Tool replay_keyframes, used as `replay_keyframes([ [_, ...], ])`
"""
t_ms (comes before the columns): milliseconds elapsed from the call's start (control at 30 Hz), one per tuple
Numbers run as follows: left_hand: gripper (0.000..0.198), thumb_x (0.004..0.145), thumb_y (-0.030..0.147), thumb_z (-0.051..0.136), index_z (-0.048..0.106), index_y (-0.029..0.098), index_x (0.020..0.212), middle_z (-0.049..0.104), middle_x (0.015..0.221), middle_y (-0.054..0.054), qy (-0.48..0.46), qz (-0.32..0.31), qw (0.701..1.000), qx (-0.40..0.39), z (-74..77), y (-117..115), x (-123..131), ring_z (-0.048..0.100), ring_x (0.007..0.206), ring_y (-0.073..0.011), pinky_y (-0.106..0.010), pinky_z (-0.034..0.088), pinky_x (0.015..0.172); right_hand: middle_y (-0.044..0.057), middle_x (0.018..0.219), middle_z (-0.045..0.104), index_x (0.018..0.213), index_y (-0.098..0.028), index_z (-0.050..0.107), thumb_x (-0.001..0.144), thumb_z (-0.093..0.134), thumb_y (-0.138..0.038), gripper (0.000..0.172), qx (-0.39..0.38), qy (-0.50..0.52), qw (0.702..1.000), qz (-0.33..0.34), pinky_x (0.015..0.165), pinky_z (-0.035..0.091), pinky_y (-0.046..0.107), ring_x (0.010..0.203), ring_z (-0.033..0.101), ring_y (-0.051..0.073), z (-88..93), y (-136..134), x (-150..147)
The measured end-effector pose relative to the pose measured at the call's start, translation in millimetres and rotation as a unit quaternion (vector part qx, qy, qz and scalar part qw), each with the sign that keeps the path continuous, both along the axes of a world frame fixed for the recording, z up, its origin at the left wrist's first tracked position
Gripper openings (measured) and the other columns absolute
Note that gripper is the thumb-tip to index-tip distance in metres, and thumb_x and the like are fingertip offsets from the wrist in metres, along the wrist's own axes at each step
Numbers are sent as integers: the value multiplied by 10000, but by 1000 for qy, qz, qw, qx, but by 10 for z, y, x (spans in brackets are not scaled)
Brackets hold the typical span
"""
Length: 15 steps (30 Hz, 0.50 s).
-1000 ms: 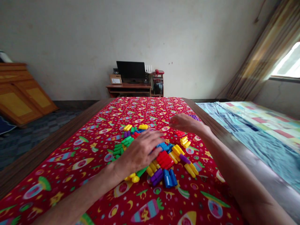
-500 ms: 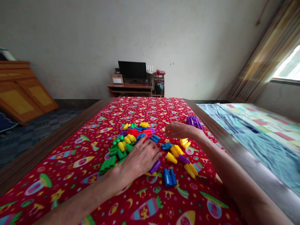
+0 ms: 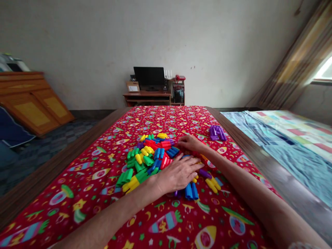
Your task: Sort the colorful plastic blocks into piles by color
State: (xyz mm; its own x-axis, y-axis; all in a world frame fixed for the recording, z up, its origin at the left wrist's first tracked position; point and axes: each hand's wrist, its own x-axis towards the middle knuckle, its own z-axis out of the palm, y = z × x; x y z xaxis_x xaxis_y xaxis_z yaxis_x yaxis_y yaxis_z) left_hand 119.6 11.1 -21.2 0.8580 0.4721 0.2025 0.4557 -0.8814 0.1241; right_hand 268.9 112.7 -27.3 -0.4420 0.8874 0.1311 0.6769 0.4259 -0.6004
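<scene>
My left hand point(image 3: 178, 173) lies flat over the near right part of the pile, its fingers stretched and slightly apart, hiding some blocks beneath. Next to its fingertips are a purple block point(image 3: 205, 173) and yellow blocks point(image 3: 213, 185); blue blocks point(image 3: 191, 191) lie just below. My right hand point(image 3: 190, 143) reaches in at the pile's far right edge with loosely bent fingers. Its fingertips are by red blocks point(image 3: 163, 144) and dark blue blocks point(image 3: 172, 151); no block shows in it. Green blocks point(image 3: 125, 177) and more yellow blocks point(image 3: 131, 184) lie at the left.
A separate cluster of purple blocks point(image 3: 218, 132) sits at the right of the red patterned tablecloth point(image 3: 166, 121). Beyond the table are a desk with a monitor point(image 3: 149, 77), a wooden cabinet point(image 3: 36, 103) at left and a bed point(image 3: 290, 145) at right.
My left hand has slid right, over the yellow and blue blocks. My right hand has come left and nearer to the pile's edge. The camera view has turned slightly left.
</scene>
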Motion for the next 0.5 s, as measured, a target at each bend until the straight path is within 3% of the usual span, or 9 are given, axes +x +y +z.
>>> replay_keyframes([
  [100,321,940,339,533,591,229,1235,584,1242,-71,-4,28,1000,6,21,24,-10,546,1139,-241,-397,423,1006,-6,604,599,721,-98,681,848,507,-249,263,-37,51,998,16,531,341,181,561,473,84,13,12,45],
  [233,298,840,435,666,660,212,1037,573,1026,-53,2,88,996,2,76,68,-90,573,995,-236,-350,476,860,-23,586,576,721,-101,685,824,537,-226,219,-31,50,998,19,528,327,182,563,468,80,1,10,40],
  [367,194,878,376,617,658,188,853,608,956,-40,17,134,991,15,162,111,-168,602,912,-208,-334,455,824,-20,589,597,717,-108,693,834,546,-219,218,-19,43,999,15,535,341,183,552,482,79,-15,24,30],
  [500,320,948,320,485,662,184,719,663,743,-29,49,182,982,20,385,173,-278,634,743,-180,-293,449,715,24,680,684,769,-124,721,856,526,-190,223,26,27,999,-13,612,419,210,621,582,119,-26,17,-1],
])
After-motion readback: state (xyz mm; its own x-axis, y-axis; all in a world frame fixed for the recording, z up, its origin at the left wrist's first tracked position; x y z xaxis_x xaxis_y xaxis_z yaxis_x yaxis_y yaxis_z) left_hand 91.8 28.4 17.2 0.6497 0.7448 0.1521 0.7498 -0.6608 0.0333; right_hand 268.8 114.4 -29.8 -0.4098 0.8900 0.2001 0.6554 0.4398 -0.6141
